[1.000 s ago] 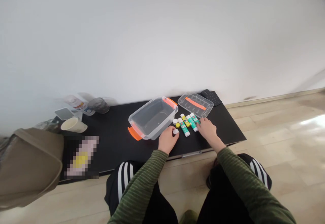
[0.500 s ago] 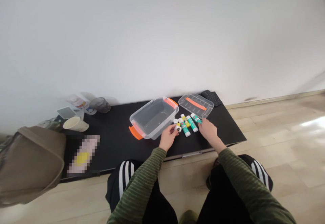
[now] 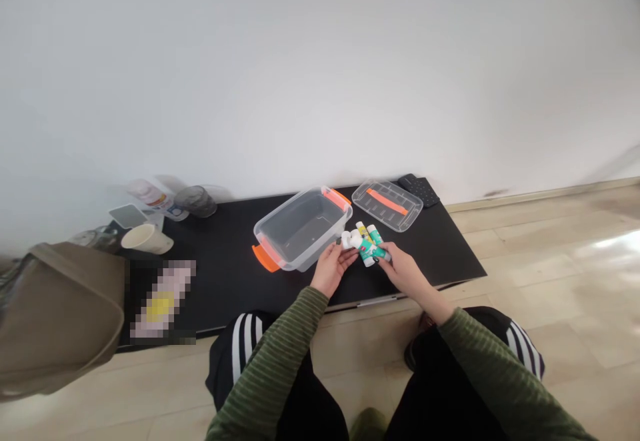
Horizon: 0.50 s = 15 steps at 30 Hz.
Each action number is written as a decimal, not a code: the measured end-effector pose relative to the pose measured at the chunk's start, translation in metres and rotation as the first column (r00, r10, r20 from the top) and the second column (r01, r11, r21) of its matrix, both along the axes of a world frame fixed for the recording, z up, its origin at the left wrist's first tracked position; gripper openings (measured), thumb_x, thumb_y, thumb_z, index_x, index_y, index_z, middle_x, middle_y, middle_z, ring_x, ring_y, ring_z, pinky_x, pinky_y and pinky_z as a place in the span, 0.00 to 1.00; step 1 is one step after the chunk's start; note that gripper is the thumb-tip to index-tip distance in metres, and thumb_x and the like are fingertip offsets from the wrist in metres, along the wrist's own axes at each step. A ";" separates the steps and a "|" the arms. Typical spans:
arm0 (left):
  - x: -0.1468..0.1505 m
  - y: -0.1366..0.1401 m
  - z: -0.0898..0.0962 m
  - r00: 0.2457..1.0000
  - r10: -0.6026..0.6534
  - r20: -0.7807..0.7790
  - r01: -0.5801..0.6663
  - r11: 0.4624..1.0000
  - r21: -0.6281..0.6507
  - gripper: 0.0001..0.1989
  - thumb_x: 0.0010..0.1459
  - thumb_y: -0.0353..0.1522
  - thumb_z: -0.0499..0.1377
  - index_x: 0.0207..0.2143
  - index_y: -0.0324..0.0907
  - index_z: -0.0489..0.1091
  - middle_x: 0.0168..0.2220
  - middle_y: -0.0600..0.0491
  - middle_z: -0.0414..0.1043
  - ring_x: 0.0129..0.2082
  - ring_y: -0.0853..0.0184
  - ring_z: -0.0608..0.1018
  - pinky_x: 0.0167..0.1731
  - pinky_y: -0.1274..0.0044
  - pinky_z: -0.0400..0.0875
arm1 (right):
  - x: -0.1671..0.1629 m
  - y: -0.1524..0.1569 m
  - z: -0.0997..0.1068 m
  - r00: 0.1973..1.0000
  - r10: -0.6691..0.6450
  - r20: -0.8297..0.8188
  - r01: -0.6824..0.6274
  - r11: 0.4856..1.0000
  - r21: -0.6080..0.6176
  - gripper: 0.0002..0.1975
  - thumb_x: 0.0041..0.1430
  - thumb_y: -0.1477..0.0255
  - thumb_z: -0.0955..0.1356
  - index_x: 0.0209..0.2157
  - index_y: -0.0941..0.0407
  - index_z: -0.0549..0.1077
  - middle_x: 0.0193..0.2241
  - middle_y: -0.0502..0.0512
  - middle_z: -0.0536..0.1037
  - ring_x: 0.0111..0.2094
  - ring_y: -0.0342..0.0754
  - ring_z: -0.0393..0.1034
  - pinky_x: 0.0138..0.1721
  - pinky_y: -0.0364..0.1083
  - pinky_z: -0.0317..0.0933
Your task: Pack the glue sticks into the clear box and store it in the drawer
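My right hand (image 3: 400, 269) grips a green-and-white glue stick (image 3: 371, 249), raised at a slant over the others with its white end toward my left hand. My left hand (image 3: 331, 269) pinches a small white cap-like piece (image 3: 346, 239) between thumb and fingers, close to that end. Whether it is a loose cap or the end of another stick is hard to tell. Beneath the raised stick lie a yellow glue stick (image 3: 363, 229) and green glue sticks (image 3: 375, 233), partly covered. The clear plastic box (image 3: 301, 266) stands open just left of them.
A clear lid (image 3: 413, 219) with an orange handle lies behind the sticks, beside a black dotted object (image 3: 425, 191). Leftward on the black table (image 3: 225, 294) are a paper cup (image 3: 148, 239), a dark jar (image 3: 196, 201), a white bottle (image 3: 150, 195) and a brown bag (image 3: 60, 321).
My right hand has lifted the rightmost green glue stick and brought it left over the others. My left hand has raised the white piece slightly, its fingers now more spread.
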State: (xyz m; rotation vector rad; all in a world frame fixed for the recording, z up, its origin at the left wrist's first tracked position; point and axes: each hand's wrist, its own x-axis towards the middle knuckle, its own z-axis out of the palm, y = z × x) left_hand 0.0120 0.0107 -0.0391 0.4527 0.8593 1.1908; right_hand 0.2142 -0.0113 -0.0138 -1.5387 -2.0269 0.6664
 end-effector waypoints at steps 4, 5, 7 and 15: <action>0.000 -0.001 0.001 1.000 -0.005 -0.011 0.005 1.000 0.015 0.14 0.55 0.38 0.65 0.38 0.40 0.69 0.36 0.51 0.77 0.36 0.67 0.80 0.51 0.67 0.71 | 0.001 -0.002 0.000 0.999 0.039 0.032 -0.039 0.999 0.021 0.13 0.63 0.69 0.62 0.49 0.56 0.68 0.43 0.58 0.76 0.44 0.50 0.71 0.46 0.46 0.62; 0.000 -0.001 0.002 1.000 -0.010 -0.024 0.010 1.000 0.026 0.14 0.54 0.39 0.65 0.38 0.40 0.69 0.36 0.51 0.77 0.35 0.68 0.80 0.51 0.67 0.72 | 0.002 -0.002 -0.001 0.999 0.040 0.035 -0.041 0.999 0.026 0.14 0.64 0.69 0.62 0.49 0.56 0.68 0.44 0.58 0.76 0.45 0.51 0.71 0.46 0.47 0.62; 0.000 -0.002 0.003 0.998 -0.020 -0.062 0.023 0.998 0.050 0.15 0.54 0.40 0.65 0.39 0.40 0.69 0.37 0.51 0.77 0.36 0.68 0.79 0.50 0.67 0.72 | 0.003 -0.002 -0.002 0.998 0.041 0.045 -0.043 0.999 0.034 0.14 0.64 0.69 0.62 0.50 0.56 0.68 0.45 0.59 0.76 0.46 0.51 0.70 0.47 0.47 0.62; -0.001 -0.003 0.008 0.990 -0.029 -0.135 0.041 0.995 0.088 0.19 0.52 0.41 0.67 0.42 0.39 0.71 0.38 0.50 0.77 0.37 0.68 0.79 0.49 0.67 0.72 | 0.008 -0.005 0.003 0.997 0.050 0.064 -0.053 0.997 0.047 0.18 0.65 0.68 0.62 0.54 0.54 0.68 0.48 0.59 0.75 0.49 0.52 0.69 0.51 0.49 0.63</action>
